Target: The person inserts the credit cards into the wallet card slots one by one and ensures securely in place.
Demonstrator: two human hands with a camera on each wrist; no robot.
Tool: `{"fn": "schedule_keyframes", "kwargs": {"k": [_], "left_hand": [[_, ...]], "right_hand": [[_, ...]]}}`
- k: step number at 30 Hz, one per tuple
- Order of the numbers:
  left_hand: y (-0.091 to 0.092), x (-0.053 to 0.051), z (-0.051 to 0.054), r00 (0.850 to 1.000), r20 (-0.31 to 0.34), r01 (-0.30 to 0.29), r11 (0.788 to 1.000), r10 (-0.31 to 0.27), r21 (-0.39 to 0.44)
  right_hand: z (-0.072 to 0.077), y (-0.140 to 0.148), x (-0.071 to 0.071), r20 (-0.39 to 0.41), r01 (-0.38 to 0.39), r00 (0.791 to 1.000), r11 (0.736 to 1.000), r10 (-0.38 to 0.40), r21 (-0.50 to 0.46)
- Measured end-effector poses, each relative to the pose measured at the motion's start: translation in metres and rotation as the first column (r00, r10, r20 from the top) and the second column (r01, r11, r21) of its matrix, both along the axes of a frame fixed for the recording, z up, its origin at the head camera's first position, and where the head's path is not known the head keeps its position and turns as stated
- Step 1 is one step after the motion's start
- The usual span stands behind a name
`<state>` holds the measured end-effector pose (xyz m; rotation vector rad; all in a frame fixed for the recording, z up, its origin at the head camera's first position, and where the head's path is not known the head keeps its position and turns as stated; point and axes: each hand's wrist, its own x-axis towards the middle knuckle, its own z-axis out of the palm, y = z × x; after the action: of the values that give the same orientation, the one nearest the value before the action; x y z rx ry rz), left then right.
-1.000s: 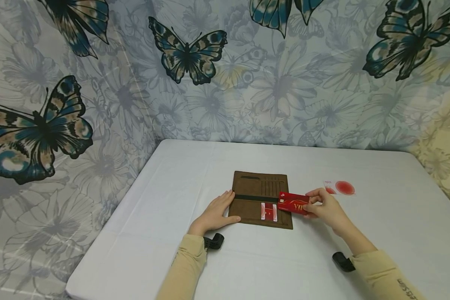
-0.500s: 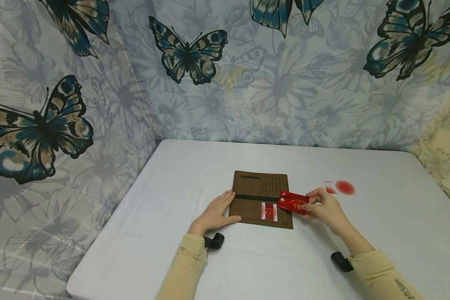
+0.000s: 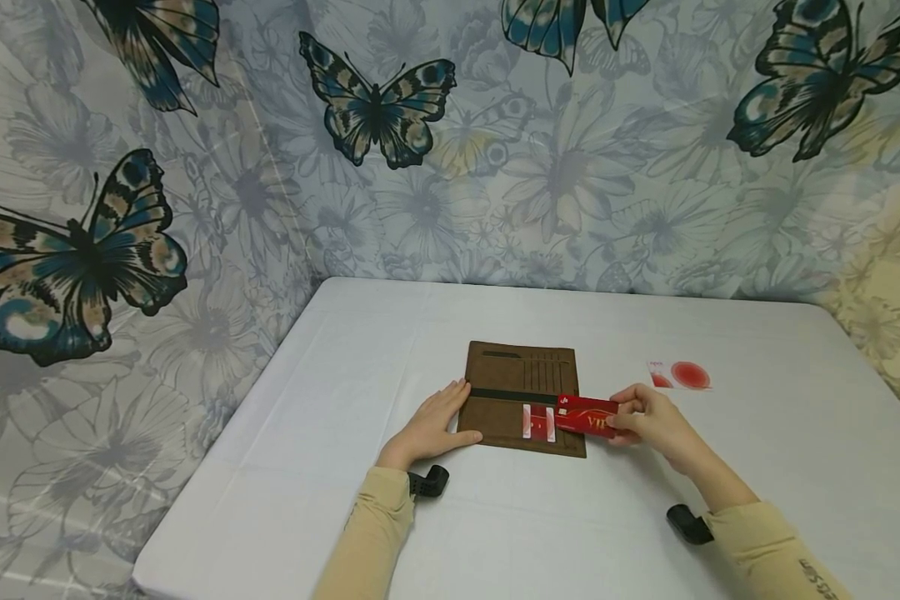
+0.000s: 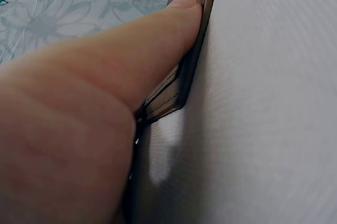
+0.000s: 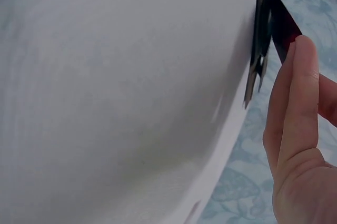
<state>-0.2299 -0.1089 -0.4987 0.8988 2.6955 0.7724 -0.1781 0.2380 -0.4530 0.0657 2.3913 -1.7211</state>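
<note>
A brown wallet (image 3: 495,429) lies spread flat on the white table, with card slots in its upper half and a dark band across the middle. My left hand (image 3: 431,425) rests on its left edge, fingers straight and thumb on the lower corner; the left wrist view shows the thumb lying along the wallet's edge (image 4: 164,103). Between thumb and fingers my right hand (image 3: 656,425) pinches a red card (image 3: 581,414) marked "VIP", whose left end is over the wallet's lower right part. Red and white pieces (image 3: 537,423) show in the lower half, just left of that card.
A clear card with red round prints (image 3: 690,375) lies on the table (image 3: 390,333) beyond my right hand. Behind the table stands a wall (image 3: 420,225) patterned with butterflies and flowers. Black wrist cameras sit on both wrists.
The red card in my right hand has turned from a slant to nearly level and its far edge has dropped slightly nearer me. My left hand and the wallet have stayed put.
</note>
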Motion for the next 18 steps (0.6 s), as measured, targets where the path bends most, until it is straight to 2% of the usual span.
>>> {"fn": "schedule_keyframes", "kwargs": {"k": [8, 18], "left_hand": [[-0.0002, -0.0018, -0.0015, 1.0, -0.009, 0.004, 1.0, -0.004, 0.002], [-0.0007, -0.0019, -0.0022, 1.0, -0.016, 0.008, 1.0, -0.008, 0.004]], "right_hand": [[-0.0002, 0.0021, 0.0004, 0.045, -0.035, 0.998, 0.999, 0.035, 0.0], [0.0007, 0.0018, 0.0041, 0.063, -0.049, 0.997, 0.996, 0.044, 0.075]]}}
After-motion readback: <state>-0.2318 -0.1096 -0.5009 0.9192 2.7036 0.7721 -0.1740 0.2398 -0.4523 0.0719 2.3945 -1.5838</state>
